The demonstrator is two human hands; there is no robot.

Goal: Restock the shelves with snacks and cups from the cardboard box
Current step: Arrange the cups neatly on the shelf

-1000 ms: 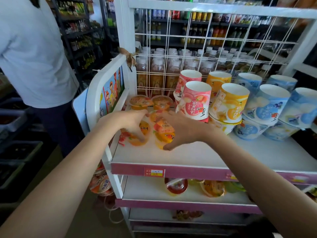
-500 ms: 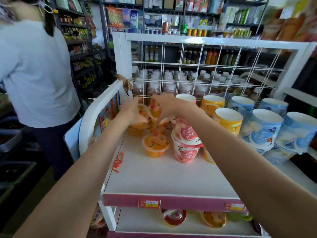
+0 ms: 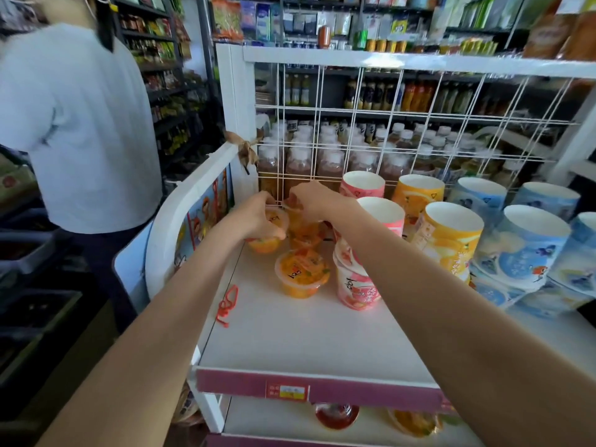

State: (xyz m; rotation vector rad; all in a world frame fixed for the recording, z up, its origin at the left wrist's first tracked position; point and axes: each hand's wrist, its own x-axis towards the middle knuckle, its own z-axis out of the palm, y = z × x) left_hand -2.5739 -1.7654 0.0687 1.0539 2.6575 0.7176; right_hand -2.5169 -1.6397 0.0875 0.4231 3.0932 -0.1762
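Setting: shop aisle seen from the head camera, with a white display shelf (image 3: 316,337) up front, a wire grid (image 3: 354,137) at its back and bottled drinks (image 3: 300,166) behind that grid.
Left hand (image 3: 258,217): reaches to the shelf's back left corner, fingers curled over the top of an orange jelly cup (image 3: 264,245) that stands on the shelf.
Right hand (image 3: 312,201): just beside the left, fingers pinching the lid edge of a second jelly cup (image 3: 301,222); this one seems to sit on another cup below it, though the hand hides much of the stack.
Loose jelly cup (image 3: 301,274): upright on the shelf, nearer the camera than both hands, untouched.
Pink paper cups (image 3: 354,285): stacked and tilted, just right of the loose jelly cup, partly behind the right forearm.
Yellow cups (image 3: 448,237): right of the pink ones.
Blue cups (image 3: 529,250): farthest right, leaning toward the camera.
Red string (image 3: 227,304): lying on the shelf near its left edge.
Lower shelf (image 3: 274,417): holds more jelly cups, mostly hidden.
Bystander: person in a white shirt (image 3: 80,124) stands at left, beside the shelf's end panel.
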